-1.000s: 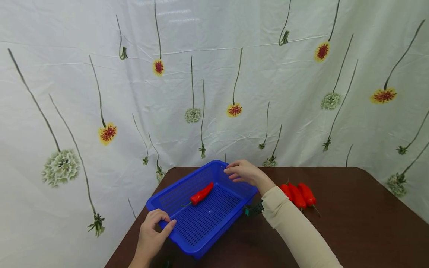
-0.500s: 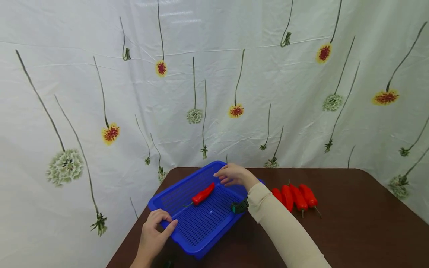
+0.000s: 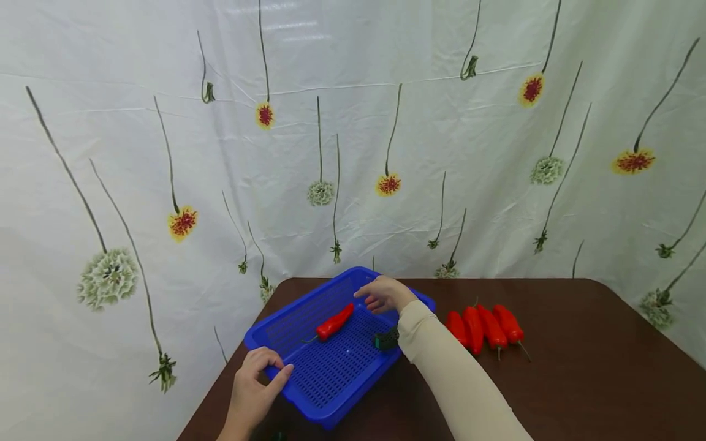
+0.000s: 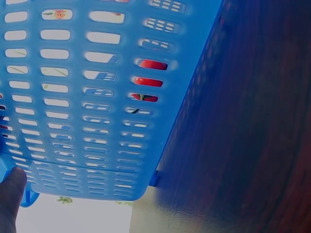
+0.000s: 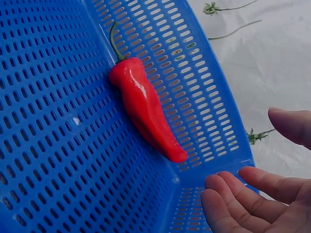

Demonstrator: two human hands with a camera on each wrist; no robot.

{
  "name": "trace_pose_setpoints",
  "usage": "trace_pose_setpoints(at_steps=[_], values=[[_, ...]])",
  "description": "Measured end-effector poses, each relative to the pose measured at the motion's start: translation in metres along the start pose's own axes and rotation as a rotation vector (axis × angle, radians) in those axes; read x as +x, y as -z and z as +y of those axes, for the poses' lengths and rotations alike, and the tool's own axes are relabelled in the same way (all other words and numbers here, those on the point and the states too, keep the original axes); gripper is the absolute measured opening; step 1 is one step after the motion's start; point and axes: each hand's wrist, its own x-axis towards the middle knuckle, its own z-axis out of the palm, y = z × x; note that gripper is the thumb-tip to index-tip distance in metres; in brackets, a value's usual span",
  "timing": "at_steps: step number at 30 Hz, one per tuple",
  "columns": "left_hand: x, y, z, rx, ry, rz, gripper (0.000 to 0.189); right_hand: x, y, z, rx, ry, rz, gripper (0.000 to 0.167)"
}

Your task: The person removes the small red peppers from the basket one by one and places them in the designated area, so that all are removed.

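Note:
A blue plastic basket (image 3: 309, 376) with slotted walls sits at an angle on the table. My left hand (image 3: 252, 386) grips its near left corner, thumb on one side of the rim and fingers curled over the other. In the left wrist view one fingertip (image 4: 14, 182) shows beside the basket's slotted wall (image 4: 77, 126). Inside the basket lies one red pepper (image 3: 333, 323), its green stem toward me. Over the basket's far right part, close to the pepper's tip (image 5: 177, 154), hovers my right hand (image 3: 388, 294), fingers loosely bent, thumb apart, nothing held.
Several red peppers (image 3: 492, 329) lie side by side on the dark brown table (image 3: 584, 361), right of the basket. A white curtain (image 3: 353, 220) with printed flowers hangs behind the table. A black device (image 3: 386, 339) is at my right wrist.
My right hand has moved left and slightly down, from the basket's far right rim to over its inside. More of the peppers on the table now shows. The left hand keeps its grip.

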Motion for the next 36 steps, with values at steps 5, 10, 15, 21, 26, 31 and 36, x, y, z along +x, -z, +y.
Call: trace_pose_setpoints(at_steps=[5, 10, 15, 21, 26, 31, 36], values=[[0.000, -0.001, 0.002, -0.013, 0.043, -0.008, 0.039, 0.007, -0.004, 0.002, 0.026, -0.024, 0.003, 0.076], [0.000, 0.001, 0.003, -0.009, 0.070, -0.019, 0.039, 0.015, -0.011, 0.003, 0.056, -0.040, 0.018, 0.087], [0.001, 0.003, 0.003, -0.013, 0.047, -0.041, 0.035, 0.018, -0.017, 0.004, 0.066, -0.049, 0.043, 0.080], [0.001, 0.002, -0.001, -0.018, 0.017, -0.028, 0.036, 0.020, -0.026, 0.008, 0.062, -0.056, 0.080, 0.081], [0.002, 0.000, -0.003, -0.032, -0.031, 0.005, 0.039, 0.021, -0.036, 0.006, 0.047, -0.063, 0.087, 0.079], [0.002, 0.002, -0.003, -0.023, -0.019, -0.009, 0.039, 0.026, -0.044, 0.000, 0.069, -0.080, 0.090, 0.073], [0.000, 0.003, -0.002, -0.030, 0.008, -0.045, 0.036, 0.034, -0.049, 0.003, 0.068, -0.120, 0.099, 0.072]])
